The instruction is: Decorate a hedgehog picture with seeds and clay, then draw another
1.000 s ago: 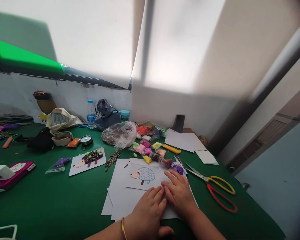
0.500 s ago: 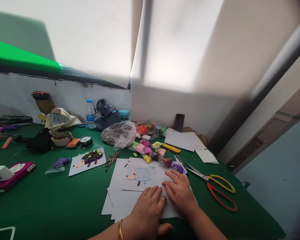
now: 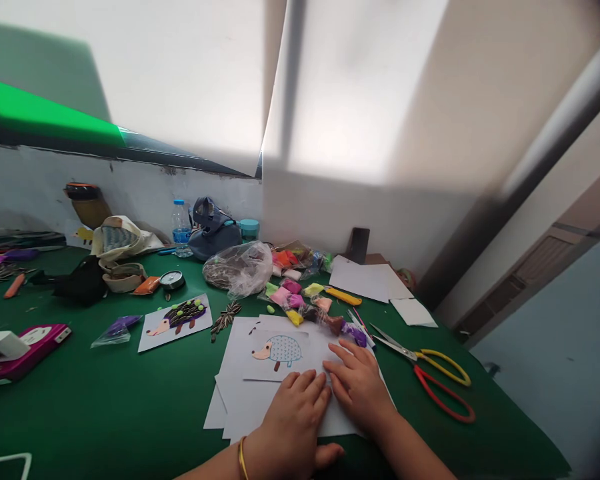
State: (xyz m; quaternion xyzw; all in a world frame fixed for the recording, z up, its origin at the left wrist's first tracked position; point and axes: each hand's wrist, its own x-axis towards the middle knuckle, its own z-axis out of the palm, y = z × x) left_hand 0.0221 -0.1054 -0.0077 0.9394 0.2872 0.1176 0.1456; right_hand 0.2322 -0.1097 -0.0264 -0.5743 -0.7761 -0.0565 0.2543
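A small white card (image 3: 260, 371) with a hedgehog drawing lies on stacked white paper (image 3: 253, 413). The hedgehog has a pink face, a blue patterned body and one brown leg filled in. My left hand (image 3: 297, 417), with a gold bracelet at the wrist, rests at the card's lower right, its fingers bent forward and close together; whether something is under the fingertips is hidden. Beside it, my right hand (image 3: 357, 383) lies on the paper with its fingers spread, holding nothing visible. A finished-looking hedgehog card (image 3: 153, 341) with seeds and green dots lies to the left.
Large scissors (image 3: 415, 357) with yellow and red handles lie open at the right. Packets of coloured clay (image 3: 294, 300), a yellow cutter (image 3: 343, 296), a seed bag (image 3: 240, 267) and a seed pile (image 3: 225, 320) sit beyond the paper. A magenta device (image 3: 35, 353) is at left.
My left hand's fingers have shifted very slightly upward, and my right hand has moved slightly left. The rest looks the same.
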